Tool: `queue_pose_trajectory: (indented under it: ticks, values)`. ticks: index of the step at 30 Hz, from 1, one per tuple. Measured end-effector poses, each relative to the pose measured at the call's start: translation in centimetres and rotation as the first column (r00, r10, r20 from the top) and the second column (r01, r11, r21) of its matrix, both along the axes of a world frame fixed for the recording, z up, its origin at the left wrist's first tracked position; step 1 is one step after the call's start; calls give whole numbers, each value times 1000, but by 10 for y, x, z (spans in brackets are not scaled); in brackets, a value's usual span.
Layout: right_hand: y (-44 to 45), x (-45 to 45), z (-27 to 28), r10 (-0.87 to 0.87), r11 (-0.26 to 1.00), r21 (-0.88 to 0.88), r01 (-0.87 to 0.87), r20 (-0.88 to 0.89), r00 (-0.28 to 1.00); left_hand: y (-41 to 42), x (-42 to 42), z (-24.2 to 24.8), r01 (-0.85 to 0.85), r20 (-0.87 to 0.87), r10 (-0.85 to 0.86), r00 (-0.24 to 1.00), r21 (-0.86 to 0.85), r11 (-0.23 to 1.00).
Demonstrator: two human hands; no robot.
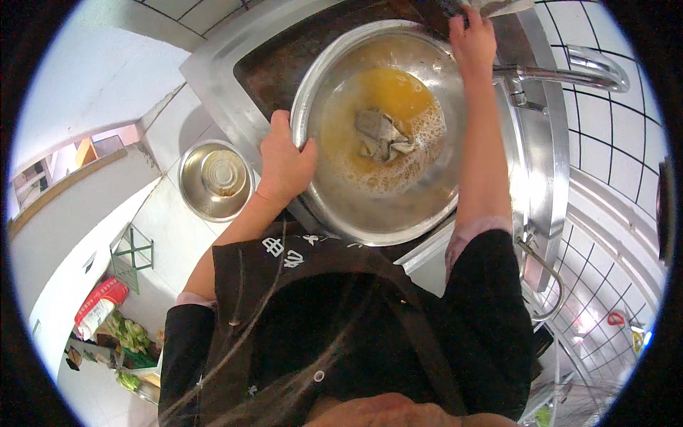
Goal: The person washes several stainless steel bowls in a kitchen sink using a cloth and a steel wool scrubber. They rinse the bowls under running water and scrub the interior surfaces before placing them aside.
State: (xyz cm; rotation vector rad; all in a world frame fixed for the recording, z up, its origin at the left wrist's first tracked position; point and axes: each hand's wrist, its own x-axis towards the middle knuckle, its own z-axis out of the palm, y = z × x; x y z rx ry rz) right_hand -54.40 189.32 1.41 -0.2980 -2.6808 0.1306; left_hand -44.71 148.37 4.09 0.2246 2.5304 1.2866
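Observation:
A large round stainless steel basin (392, 224) rests over the sink, holding shallow yellowish, foamy liquid (397, 91). A crumpled grey cloth-like piece (379, 133) lies in the liquid. My left hand (288, 160) grips the basin's rim (300, 112) at its left side, thumb and fingers on the edge. Stretched past the basin's upper right edge, my right hand (474, 45) has its fingers on something dark at the sink's back; what exactly it touches is hard to make out.
A chrome faucet (571, 77) stands right of the basin, its spout turned away. On the floor at left is a smaller steel bowl (216, 205) with a clear round container (224, 173) in it. Leafy vegetables (128, 333) and a red-and-white bag (101, 307) lie at lower left.

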Motion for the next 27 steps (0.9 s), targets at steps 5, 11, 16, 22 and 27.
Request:
queue_pose_trajectory:
  ticks: [5, 11, 16, 22, 27]
  values:
    - [-227, 46, 39, 298, 917, -248, -311, -93, 950, -3, 1, 4, -23, 55, 24, 998, -18, 1000]
    - [-245, 31, 26, 356, 920, -118, -375, -153, 922, -6, 2, -3, -25, -1, 25, 1000, 23, 999]
    - [-160, 14, 14, 180, 971, 176, -160, -101, 979, -3, 6, -3, -27, -13, 27, 1000, 42, 999]
    - [-85, 36, -13, -305, 952, 12, 306, 129, 944, 0, 7, 0, -25, -4, 25, 1000, 21, 999]
    - [-176, -10, -36, -8, 990, -138, 19, 78, 997, -2, 3, 1, -14, 106, 12, 994, 17, 1000]
